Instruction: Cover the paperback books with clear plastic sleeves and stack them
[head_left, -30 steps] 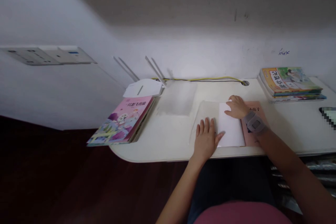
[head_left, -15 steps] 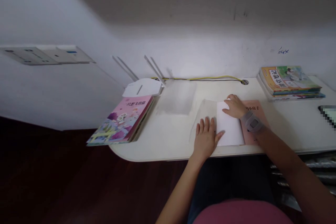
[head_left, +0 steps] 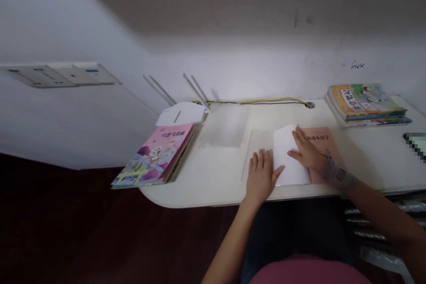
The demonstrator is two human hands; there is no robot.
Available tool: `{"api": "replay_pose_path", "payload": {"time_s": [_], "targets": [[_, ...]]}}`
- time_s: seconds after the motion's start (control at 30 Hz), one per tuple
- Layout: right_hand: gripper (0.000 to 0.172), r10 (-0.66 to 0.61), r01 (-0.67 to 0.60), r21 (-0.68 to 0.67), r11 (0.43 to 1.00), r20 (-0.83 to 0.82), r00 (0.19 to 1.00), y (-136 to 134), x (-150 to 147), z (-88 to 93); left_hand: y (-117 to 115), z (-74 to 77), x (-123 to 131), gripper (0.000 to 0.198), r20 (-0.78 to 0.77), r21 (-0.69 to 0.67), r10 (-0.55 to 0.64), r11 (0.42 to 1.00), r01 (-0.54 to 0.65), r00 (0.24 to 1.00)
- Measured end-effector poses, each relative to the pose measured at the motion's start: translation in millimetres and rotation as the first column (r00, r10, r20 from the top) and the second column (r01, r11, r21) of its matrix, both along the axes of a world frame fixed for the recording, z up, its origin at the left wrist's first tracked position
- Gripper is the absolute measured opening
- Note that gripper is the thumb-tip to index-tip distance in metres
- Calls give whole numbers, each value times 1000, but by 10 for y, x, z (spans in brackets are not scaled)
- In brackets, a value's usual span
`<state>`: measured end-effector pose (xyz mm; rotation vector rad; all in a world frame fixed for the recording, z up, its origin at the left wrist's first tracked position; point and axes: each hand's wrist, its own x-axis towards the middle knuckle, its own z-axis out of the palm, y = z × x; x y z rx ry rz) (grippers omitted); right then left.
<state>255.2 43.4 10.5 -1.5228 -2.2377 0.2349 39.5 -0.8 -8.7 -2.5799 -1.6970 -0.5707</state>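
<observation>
A thin book with a salmon-pink cover (head_left: 321, 140) lies near the front edge of the white desk. Its cover flap, a white sheet (head_left: 288, 168), is folded over to the left of the pink part. A clear plastic book cover (head_left: 258, 137) spreads out from under the white sheet toward the left. My left hand (head_left: 261, 175) rests flat on the plastic beside the sheet's left edge, fingers spread. My right hand (head_left: 308, 153), with a grey band on the wrist, lies across the white sheet and the pink cover, fingers stretched out.
A pile of picture books (head_left: 155, 155) overhangs the desk's left end, in front of a white router (head_left: 181, 114) with antennas. More books (head_left: 368, 102) are stacked at the back right. A yellow cable (head_left: 266, 100) runs along the wall. A dark-edged device (head_left: 416, 144) sits far right.
My right hand has slid toward me and to the right from the sheet's top edge, and its fingers have straightened. More of the pink cover's title shows. My left hand stays in place.
</observation>
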Motion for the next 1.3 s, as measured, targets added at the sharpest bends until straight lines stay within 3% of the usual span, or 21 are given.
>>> {"api": "replay_pose_path", "payload": {"time_s": [0.13, 0.5, 0.8, 1.0, 1.2, 1.3], "targets": [[84, -4, 7, -34, 999, 74, 997, -159, -18, -30, 15, -49, -39, 70, 58, 1, -1, 1000, 1, 998], [93, -31, 37, -38, 999, 152, 988, -121, -193, -10, 35, -95, -75, 70, 74, 12, -35, 999, 34, 997], [89, -36, 36, -10, 999, 33, 999, -88, -254, -37, 25, -87, -89, 68, 87, -9, -36, 999, 37, 996], [84, -70, 70, -2, 998, 94, 993, -114, -346, -30, 35, -95, -107, 68, 104, -33, -50, 998, 54, 993], [71, -59, 58, -8, 998, -131, 990, -45, -290, -67, 25, -77, -108, 68, 95, -20, -56, 998, 58, 994], [67, -36, 34, -11, 999, -146, 989, -35, -148, -78, 11, -82, -164, 68, 87, -10, -46, 999, 47, 995]]}}
